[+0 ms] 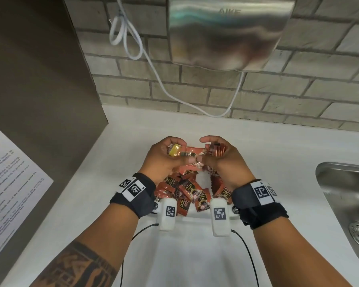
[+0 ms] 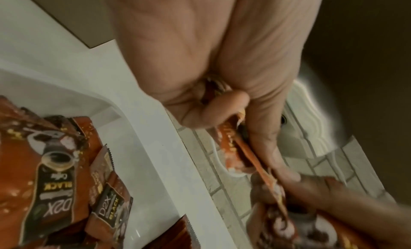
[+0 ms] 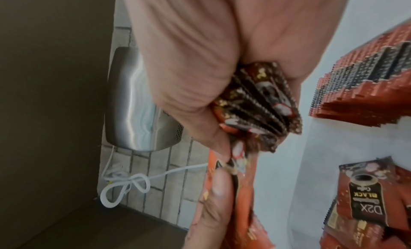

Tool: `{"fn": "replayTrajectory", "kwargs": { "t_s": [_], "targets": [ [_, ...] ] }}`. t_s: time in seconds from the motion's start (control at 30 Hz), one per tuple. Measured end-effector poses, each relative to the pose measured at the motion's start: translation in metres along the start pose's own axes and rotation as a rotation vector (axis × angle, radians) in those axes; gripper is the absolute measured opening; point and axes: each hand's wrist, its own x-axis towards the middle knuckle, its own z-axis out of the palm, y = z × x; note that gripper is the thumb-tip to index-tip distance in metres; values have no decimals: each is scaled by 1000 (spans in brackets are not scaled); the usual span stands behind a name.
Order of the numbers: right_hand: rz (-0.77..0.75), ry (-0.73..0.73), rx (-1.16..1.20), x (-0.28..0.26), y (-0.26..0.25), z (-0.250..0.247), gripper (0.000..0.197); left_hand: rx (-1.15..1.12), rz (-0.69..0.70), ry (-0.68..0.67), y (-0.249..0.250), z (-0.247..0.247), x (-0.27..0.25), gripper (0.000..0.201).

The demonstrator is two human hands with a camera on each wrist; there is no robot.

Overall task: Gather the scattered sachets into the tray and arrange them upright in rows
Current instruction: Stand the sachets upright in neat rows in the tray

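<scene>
Both hands hover over the white tray (image 1: 195,218) on the counter. My left hand (image 1: 170,154) grips a yellow sachet (image 1: 174,151) together with orange sachets (image 1: 192,153); up close the left hand (image 2: 222,103) pinches the orange sachets (image 2: 232,147). Beside it, my right hand (image 1: 216,152) clasps a fanned stack of sachets (image 1: 216,150), seen edge-on under the right hand (image 3: 200,76) as the same stack (image 3: 255,103). The thumbs meet on a sachet between the hands. Loose sachets (image 1: 187,191) lie jumbled in the tray. A neat upright row of sachets (image 3: 367,85) stands at its right side.
A steel hand dryer (image 1: 226,32) hangs on the brick wall, its white cable (image 1: 153,65) looping down to the counter's back edge. A steel sink (image 1: 348,204) lies to the right. On the left, a grey panel (image 1: 39,90) and a printed notice (image 1: 8,183) border the counter.
</scene>
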Motion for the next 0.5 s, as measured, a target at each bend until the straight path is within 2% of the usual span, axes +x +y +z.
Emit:
{"fn": "replayTrajectory", "kwargs": {
  "t_s": [0.1, 0.17, 0.23, 0.37, 0.43, 0.5],
  "targets": [
    [100, -103, -82, 2, 9, 1, 54, 0, 26, 61, -1, -2, 4, 41],
    [172, -208, -126, 2, 11, 3, 59, 20, 30, 3, -1, 0, 4, 43],
    [210, -275, -121, 1, 10, 3, 55, 23, 31, -79, 0, 3, 3, 40],
    [200, -260, -151, 0, 10, 4, 59, 111, 64, -126, 2, 2, 5, 33],
    [200, -256, -141, -2, 9, 4, 66, 97, 50, -118, 3, -2, 6, 33],
    [191, -231, -138, -3, 6, 1, 63, 70, 23, -123, 5, -5, 5, 34]
  ]
}}
